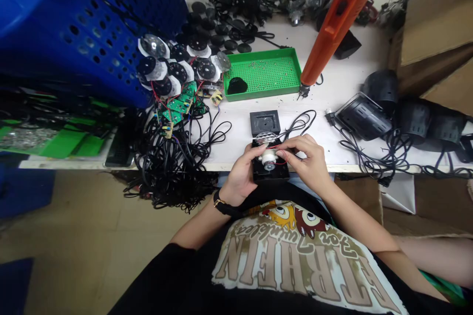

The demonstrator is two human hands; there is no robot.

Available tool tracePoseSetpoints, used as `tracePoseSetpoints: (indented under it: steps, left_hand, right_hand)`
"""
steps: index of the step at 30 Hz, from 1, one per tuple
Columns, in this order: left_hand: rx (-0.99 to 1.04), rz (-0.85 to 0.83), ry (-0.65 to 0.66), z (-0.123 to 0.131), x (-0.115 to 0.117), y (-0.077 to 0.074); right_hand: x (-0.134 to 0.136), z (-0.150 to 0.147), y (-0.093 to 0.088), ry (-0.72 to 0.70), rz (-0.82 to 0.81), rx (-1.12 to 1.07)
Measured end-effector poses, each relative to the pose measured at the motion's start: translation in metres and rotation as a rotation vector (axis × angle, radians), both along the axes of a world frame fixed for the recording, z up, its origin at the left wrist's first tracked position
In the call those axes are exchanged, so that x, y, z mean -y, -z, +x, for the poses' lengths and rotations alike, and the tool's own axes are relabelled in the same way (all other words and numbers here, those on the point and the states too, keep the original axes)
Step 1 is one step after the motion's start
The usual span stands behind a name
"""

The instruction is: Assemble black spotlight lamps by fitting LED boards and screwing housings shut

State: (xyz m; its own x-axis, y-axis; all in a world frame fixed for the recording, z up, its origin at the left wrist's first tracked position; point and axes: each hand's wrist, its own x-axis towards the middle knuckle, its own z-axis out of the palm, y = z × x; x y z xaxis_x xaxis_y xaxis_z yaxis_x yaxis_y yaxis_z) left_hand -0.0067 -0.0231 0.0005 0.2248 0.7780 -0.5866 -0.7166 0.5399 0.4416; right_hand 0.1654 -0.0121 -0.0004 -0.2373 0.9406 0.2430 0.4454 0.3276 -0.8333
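Observation:
Both hands work close together at the table's front edge. My left hand (240,175) grips a black square housing (271,170) from the left side, with its fingers curled over the top. My right hand (305,157) pinches in from the right at a small white motor (268,158), and a thin red wire (283,160) runs past its fingertips. A faceted clear dome (266,138) sits at the housing's far edge. Just beyond lies a black square frame (264,122), and a black cable (301,123) loops beside it.
A green perforated tray (262,74) holds screws and a black part. An orange electric screwdriver (340,22) hangs above the table. Tangled black cables (166,157) and green circuit boards (177,108) lie left, below a blue crate (84,24). Black lamp housings (382,89) stand right.

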Motion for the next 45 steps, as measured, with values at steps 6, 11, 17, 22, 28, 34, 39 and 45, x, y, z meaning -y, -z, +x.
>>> tracePoseSetpoints:
  steps: [6, 11, 17, 22, 28, 34, 39, 45]
  left_hand:
    - [-0.015, -0.014, 0.002, 0.001, 0.0, 0.003]
    - [-0.047, 0.034, -0.004, 0.001, 0.002, 0.003]
    - [-0.154, 0.179, -0.001, -0.001, 0.01, -0.005]
    - [-0.158, 0.233, 0.008, -0.004, 0.015, -0.007]
    - [-0.197, 0.282, 0.0, -0.006, 0.019, -0.008]
    - [-0.155, 0.311, -0.028, -0.004, 0.02, -0.013]
    - [-0.139, 0.308, -0.083, -0.003, 0.019, -0.012]
    - [-0.28, 0.349, -0.094, -0.003, 0.02, -0.005]
  right_hand:
    - [-0.001, 0.001, 0.004, -0.013, -0.01, 0.011]
    - [0.0, 0.001, 0.0, -0.016, -0.018, -0.026]
    - [0.005, 0.004, -0.008, 0.035, -0.001, -0.094]
    - [0.01, 0.008, -0.007, 0.286, 0.006, -0.309]
    - [0.023, 0.003, 0.005, 0.352, -0.158, -0.433]
    - [0.032, -0.004, 0.009, 0.266, -0.115, -0.39]
    - [0.028, 0.004, -0.008, 0.14, 0.128, -0.239]
    - [0.02, 0.001, -0.029, -0.042, 0.386, 0.139]
